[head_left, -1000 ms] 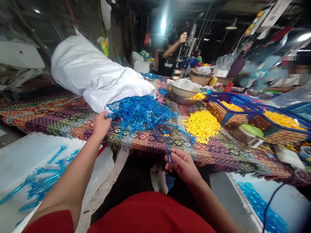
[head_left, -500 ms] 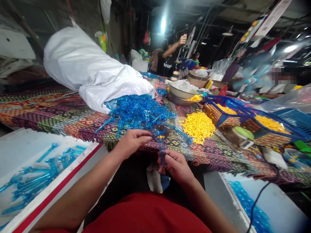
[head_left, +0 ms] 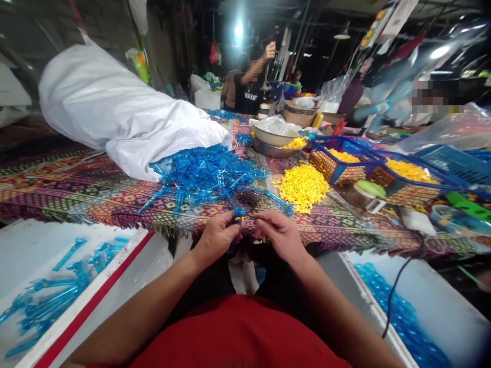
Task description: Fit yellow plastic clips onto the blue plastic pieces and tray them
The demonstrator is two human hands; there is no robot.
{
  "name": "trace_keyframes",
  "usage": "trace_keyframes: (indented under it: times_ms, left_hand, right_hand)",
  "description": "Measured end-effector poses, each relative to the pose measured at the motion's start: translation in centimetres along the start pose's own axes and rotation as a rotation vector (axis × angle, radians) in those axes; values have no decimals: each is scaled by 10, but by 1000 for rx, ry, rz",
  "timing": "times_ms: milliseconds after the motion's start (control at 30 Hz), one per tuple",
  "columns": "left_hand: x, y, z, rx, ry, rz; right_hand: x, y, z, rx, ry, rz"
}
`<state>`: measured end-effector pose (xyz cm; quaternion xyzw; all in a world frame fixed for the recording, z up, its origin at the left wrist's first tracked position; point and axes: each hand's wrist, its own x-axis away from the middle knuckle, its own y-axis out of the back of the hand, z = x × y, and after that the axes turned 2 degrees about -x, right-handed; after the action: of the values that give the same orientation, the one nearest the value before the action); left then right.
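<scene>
My left hand (head_left: 217, 237) is closed round a clear blue plastic piece (head_left: 240, 211), whose top end shows above the fingers with a small yellow part (head_left: 240, 219) on it. The rest of that piece is hidden by the hand. Close beside it, my right hand (head_left: 283, 236) has thumb and fingertips pinched together; whatever is between them is too small to make out. Just beyond both hands lie a little heap of dark beads (head_left: 246, 198), a large heap of blue plastic pieces (head_left: 207, 176) and a heap of small yellow parts (head_left: 303, 189).
A white sack (head_left: 126, 110) lies open behind the blue heap. Metal bowls (head_left: 274, 149) and blue baskets (head_left: 337, 174) of yellow parts stand to the right. White bins flank me: the left one (head_left: 126, 266) holds blue pieces. A person (head_left: 249, 89) is across the table.
The blue plastic piece has passed from my right hand to my left. My right hand has moved up to the table edge, now pinched. The view has shifted slightly right.
</scene>
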<state>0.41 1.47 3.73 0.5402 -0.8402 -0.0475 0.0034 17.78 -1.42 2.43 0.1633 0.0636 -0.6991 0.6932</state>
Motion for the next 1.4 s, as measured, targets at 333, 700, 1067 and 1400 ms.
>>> trace_keyframes:
  times_ms: [333, 700, 1067, 1400]
  left_hand:
    - [-28, -19, 0, -38, 22, 132]
    - [-65, -37, 12, 32, 122, 278]
    - [-80, -40, 16, 12, 201, 317]
    - [-90, -44, 26, -34, 294, 272]
  right_hand:
    - [-23, 25, -13, 119, 173, -16]
    - [-29, 57, -37, 185, 223, -43]
    - [-42, 65, -54, 268, 273, 21]
    - [-47, 70, -59, 111, -5, 130]
